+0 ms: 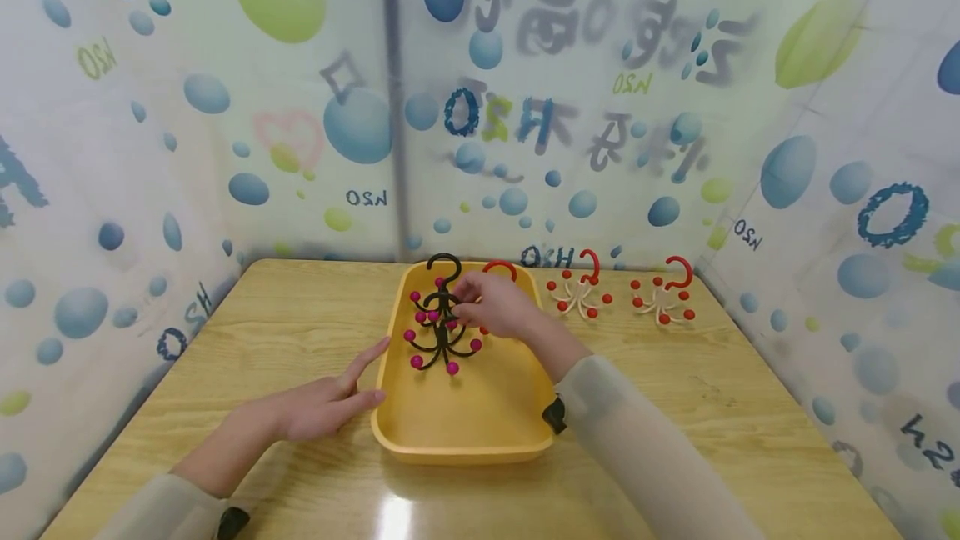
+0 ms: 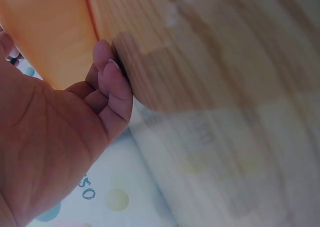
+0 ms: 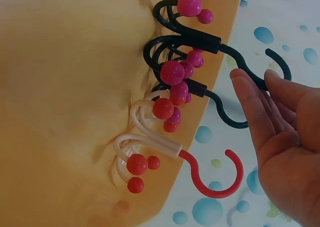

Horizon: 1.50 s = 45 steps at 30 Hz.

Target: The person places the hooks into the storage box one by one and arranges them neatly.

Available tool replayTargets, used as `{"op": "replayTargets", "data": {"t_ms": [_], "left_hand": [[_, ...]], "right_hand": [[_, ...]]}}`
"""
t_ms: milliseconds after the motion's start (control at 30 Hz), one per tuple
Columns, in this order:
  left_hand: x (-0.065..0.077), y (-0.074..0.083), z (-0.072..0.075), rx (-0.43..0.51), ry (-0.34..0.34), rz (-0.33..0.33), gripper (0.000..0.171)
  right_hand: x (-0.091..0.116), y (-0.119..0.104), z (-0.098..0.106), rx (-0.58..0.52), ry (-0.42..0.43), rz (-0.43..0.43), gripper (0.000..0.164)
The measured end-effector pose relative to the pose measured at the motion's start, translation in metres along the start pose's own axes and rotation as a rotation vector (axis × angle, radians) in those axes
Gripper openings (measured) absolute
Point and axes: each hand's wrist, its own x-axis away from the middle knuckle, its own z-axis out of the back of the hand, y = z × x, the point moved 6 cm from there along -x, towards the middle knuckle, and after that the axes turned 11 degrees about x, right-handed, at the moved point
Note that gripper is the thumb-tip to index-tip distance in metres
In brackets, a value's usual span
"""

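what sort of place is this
Probably a small screened-off workspace, though its wider setting is out of view: bubble-patterned sheets surround a wooden table on the three sides shown, and a tray holding hooks rests on it.

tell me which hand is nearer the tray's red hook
Right. The right hand is beside the red hook; the left hand is farther off, at the tray's left edge.

The head view is bright, glare whitening the pale wood-grain bench (image 1: 750, 407); the dimmer right-wrist view shows faint shadows on the yellow plastic tray (image 3: 60, 97); the left-wrist view looks hazy.
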Motion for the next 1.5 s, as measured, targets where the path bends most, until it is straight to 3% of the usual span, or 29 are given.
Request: {"op": "replayTargets", "data": {"t_ms": [300,967,1500], "left_hand": [[-0.002,-0.002,0.001,0.0,-0.002,0.017,0.083],[0.0,0.0,0.0,-0.001,0.009,-0.013,0.083],[0.002,0.002,-0.002,-0.002,0.004,-0.004,0.083]], "right_hand": [[0.001,-0.002,0.004,-0.016,0.035,0.047,0.035],[0.001,-0.002,0.004,-0.049,0.05,0.011,0.031],[0.012,0.004,0.015,0.067,0.054,0.065,0.037]]}}
